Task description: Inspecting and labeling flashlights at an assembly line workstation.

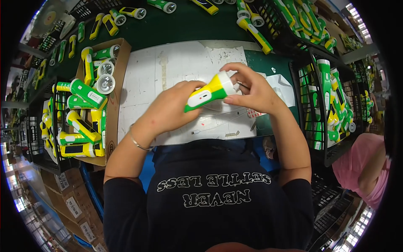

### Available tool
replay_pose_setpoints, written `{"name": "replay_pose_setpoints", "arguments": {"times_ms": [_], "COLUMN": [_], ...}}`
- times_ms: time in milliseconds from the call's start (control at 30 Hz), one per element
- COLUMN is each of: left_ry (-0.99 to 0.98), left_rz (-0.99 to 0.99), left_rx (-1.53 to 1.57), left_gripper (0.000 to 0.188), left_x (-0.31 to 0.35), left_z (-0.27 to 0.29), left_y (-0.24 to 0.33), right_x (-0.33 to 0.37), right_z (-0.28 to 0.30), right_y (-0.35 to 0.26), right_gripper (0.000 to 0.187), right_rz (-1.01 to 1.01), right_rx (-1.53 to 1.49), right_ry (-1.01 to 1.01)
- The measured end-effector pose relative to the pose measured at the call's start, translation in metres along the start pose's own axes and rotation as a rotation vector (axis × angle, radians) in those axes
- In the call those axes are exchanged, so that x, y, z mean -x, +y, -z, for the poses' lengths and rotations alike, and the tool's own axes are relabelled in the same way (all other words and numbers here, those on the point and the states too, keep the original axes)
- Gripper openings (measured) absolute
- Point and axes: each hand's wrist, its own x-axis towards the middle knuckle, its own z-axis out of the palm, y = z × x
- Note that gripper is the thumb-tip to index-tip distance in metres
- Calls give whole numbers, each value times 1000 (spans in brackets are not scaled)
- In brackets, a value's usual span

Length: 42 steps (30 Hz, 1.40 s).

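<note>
A yellow and green flashlight with a white head is held tilted above the white work board, its head toward the right. My left hand is wrapped round its handle end, below a white switch panel. At the other end, my right hand grips the white head, index finger over the top and thumb at the lower rim. A small dark slim thing shows between the right fingers; its kind is unclear. Beneath the hands, a thin white cable lies on the board.
A cardboard box of flashlights stands left, with a black crate beyond it. Crates of flashlights line the right side. More flashlights lie on the green table behind. A person in a pink garment is at the right.
</note>
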Motion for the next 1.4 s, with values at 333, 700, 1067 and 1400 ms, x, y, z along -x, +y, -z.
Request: {"name": "replay_pose_setpoints", "arguments": {"times_ms": [333, 700, 1067, 1400], "left_ry": [-212, 67, 71, 225], "left_rz": [177, 257, 371, 258], "left_rx": [106, 660, 463, -42], "left_gripper": [41, 56, 62, 61], "left_x": [23, 15, 7, 7], "left_z": [31, -33, -37, -47], "left_y": [-10, -41, -31, -22], "right_x": [-2, -21, -18, -15], "right_z": [-4, -74, -32, -32], "right_y": [1, 66, 37, 33], "right_gripper": [68, 30, 24, 17], "right_rz": [-64, 34, -190, -373], "right_rx": [-152, 791, -34, -212], "right_ry": [-36, 104, 119, 79]}}
